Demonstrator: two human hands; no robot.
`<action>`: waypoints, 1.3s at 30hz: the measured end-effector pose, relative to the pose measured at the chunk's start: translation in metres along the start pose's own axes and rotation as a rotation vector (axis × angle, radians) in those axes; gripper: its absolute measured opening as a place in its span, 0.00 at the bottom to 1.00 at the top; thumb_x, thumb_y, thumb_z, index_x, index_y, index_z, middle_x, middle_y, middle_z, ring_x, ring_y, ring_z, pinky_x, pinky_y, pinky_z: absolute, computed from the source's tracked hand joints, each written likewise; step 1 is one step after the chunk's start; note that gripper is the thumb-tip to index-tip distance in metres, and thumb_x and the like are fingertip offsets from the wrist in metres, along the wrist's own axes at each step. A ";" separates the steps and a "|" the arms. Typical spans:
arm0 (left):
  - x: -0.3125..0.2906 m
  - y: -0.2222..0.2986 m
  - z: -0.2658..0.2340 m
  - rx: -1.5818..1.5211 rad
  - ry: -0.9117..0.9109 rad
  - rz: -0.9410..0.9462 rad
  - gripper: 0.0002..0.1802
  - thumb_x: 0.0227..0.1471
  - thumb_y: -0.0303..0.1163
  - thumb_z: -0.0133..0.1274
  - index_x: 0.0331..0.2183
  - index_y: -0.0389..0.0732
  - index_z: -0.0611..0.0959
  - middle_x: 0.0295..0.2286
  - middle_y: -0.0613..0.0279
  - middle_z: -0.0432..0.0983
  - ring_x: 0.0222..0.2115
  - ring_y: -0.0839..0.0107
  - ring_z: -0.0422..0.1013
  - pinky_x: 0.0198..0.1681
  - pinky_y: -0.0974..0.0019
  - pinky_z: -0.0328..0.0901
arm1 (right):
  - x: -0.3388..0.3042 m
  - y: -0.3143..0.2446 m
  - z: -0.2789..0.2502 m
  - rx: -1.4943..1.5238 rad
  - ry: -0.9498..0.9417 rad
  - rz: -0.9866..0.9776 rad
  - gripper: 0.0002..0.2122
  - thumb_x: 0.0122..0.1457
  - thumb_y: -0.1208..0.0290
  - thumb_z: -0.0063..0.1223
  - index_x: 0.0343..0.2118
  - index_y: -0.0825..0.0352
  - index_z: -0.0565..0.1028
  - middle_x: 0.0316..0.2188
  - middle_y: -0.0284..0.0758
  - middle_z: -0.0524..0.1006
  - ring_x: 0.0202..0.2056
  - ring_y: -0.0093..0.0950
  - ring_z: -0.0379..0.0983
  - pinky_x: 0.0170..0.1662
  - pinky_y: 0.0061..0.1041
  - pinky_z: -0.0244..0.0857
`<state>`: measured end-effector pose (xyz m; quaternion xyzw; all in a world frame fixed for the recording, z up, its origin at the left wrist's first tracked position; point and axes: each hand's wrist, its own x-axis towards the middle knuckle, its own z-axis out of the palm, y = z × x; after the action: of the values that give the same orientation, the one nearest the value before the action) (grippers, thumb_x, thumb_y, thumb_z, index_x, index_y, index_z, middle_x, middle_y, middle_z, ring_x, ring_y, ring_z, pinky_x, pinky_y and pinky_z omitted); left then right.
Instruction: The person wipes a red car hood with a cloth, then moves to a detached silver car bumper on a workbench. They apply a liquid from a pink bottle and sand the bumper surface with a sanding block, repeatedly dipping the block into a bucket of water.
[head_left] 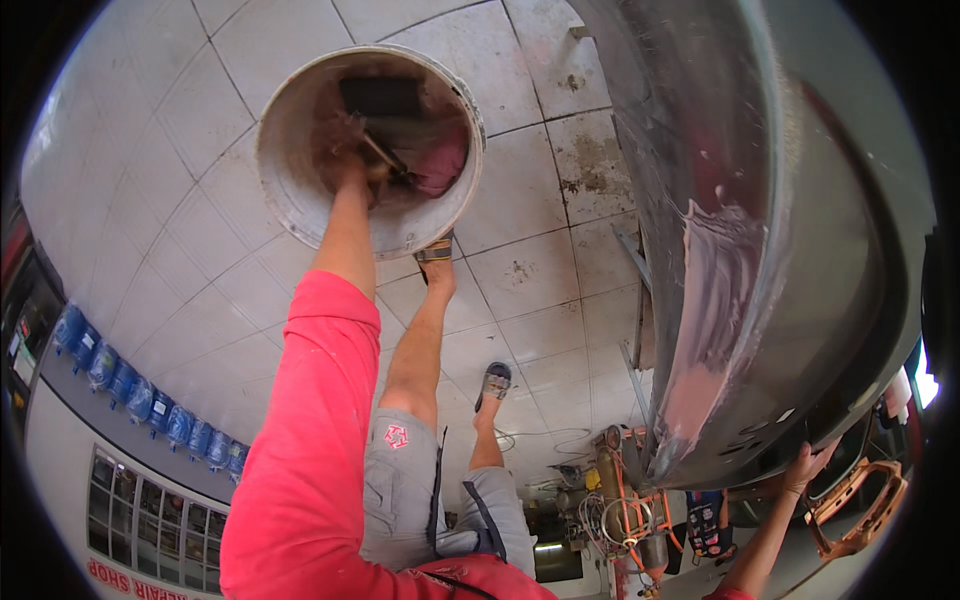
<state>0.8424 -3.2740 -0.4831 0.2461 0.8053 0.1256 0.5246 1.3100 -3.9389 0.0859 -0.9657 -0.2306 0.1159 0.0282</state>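
Observation:
My left arm, in a pinkish-red sleeve, reaches down into a round whitish bucket (285, 195). Inside it, my left hand (348, 168) is blurred and shadowed, so its fingers cannot be made out. Close to that hand lie a thin stick-like piece (385, 152), a dark rectangular block (382, 96) and a pink cloth-like lump (440, 160). On the right stands a large grey curved car body panel (840, 250), with pinkish filler (715, 270) spread roughly over part of it. My right hand (808, 466) rests against the panel's lower edge, fingers extended.
Stained pale tiles (520, 190) cover the floor. My sandalled foot (436, 255) is beside the bucket. Blue water jugs (140, 395) line the left side. Gas cylinders with hoses (610, 480) stand below the panel, and a brownish frame (860, 510) is near my right hand.

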 end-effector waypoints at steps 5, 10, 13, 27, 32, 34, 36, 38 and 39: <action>0.100 -0.041 -0.044 0.060 -0.271 -0.057 0.21 0.62 0.40 0.57 0.54 0.41 0.80 0.44 0.57 0.80 0.41 0.62 0.77 0.40 0.55 0.75 | 0.013 0.007 -0.001 -0.119 0.034 -0.069 0.60 0.55 0.25 0.57 0.72 0.80 0.55 0.71 0.52 0.62 0.71 0.42 0.58 0.73 0.40 0.48; -0.003 0.060 -0.059 0.133 -0.319 -0.241 0.14 0.62 0.37 0.57 0.46 0.42 0.84 0.35 0.59 0.84 0.30 0.63 0.81 0.34 0.56 0.77 | 0.000 -0.012 0.011 -0.089 0.022 -0.050 0.56 0.56 0.27 0.58 0.70 0.78 0.60 0.67 0.51 0.66 0.69 0.45 0.61 0.71 0.41 0.50; -0.003 0.074 -0.123 0.202 -0.433 -0.276 0.12 0.64 0.37 0.55 0.43 0.41 0.85 0.31 0.60 0.85 0.27 0.65 0.81 0.31 0.58 0.78 | 0.019 -0.028 0.021 -0.168 0.010 -0.147 0.53 0.54 0.29 0.63 0.67 0.76 0.64 0.62 0.48 0.72 0.64 0.45 0.68 0.69 0.42 0.55; -0.199 0.143 -0.194 0.730 -0.307 0.426 0.19 0.65 0.39 0.61 0.54 0.47 0.79 0.32 0.62 0.82 0.27 0.71 0.75 0.30 0.61 0.71 | 0.036 -0.126 0.034 -0.013 0.121 0.021 0.50 0.40 0.42 0.77 0.66 0.65 0.69 0.61 0.46 0.76 0.62 0.45 0.73 0.63 0.41 0.69; -0.257 0.226 -0.201 1.223 -0.120 1.303 0.24 0.56 0.53 0.67 0.40 0.40 0.85 0.30 0.50 0.84 0.30 0.52 0.80 0.34 0.50 0.72 | 0.035 -0.139 0.029 -0.061 0.123 0.104 0.52 0.41 0.33 0.73 0.65 0.66 0.70 0.61 0.44 0.77 0.61 0.42 0.74 0.63 0.40 0.69; -0.355 0.259 -0.164 1.298 -0.284 1.477 0.31 0.52 0.60 0.68 0.34 0.38 0.86 0.31 0.44 0.83 0.33 0.44 0.80 0.35 0.48 0.72 | 0.032 -0.138 0.029 -0.064 0.120 0.133 0.54 0.40 0.29 0.71 0.65 0.65 0.70 0.61 0.43 0.77 0.61 0.41 0.75 0.63 0.40 0.70; -0.445 0.272 -0.118 1.429 -0.539 1.637 0.31 0.50 0.61 0.69 0.33 0.40 0.85 0.29 0.51 0.83 0.31 0.47 0.80 0.34 0.49 0.72 | 0.034 -0.139 0.031 -0.056 0.108 0.136 0.55 0.40 0.26 0.69 0.65 0.65 0.71 0.61 0.42 0.77 0.61 0.39 0.75 0.63 0.40 0.70; -0.504 0.274 -0.064 1.499 -0.761 1.801 0.30 0.49 0.61 0.68 0.30 0.41 0.83 0.28 0.54 0.82 0.30 0.49 0.80 0.33 0.49 0.72 | 0.033 -0.138 0.035 -0.076 0.153 0.115 0.56 0.39 0.23 0.67 0.65 0.64 0.71 0.61 0.42 0.77 0.61 0.38 0.75 0.63 0.40 0.71; -0.527 0.272 -0.036 1.512 -0.889 1.887 0.30 0.49 0.62 0.68 0.29 0.41 0.83 0.28 0.54 0.82 0.29 0.50 0.80 0.33 0.50 0.72 | 0.033 -0.136 0.038 -0.075 0.173 0.109 0.56 0.39 0.23 0.67 0.65 0.64 0.71 0.61 0.42 0.77 0.61 0.38 0.76 0.63 0.40 0.71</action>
<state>1.0551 -3.3197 0.0696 0.9723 -0.0517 -0.1312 0.1863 1.2698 -3.8022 0.0573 -0.9836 -0.1785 0.0248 0.0053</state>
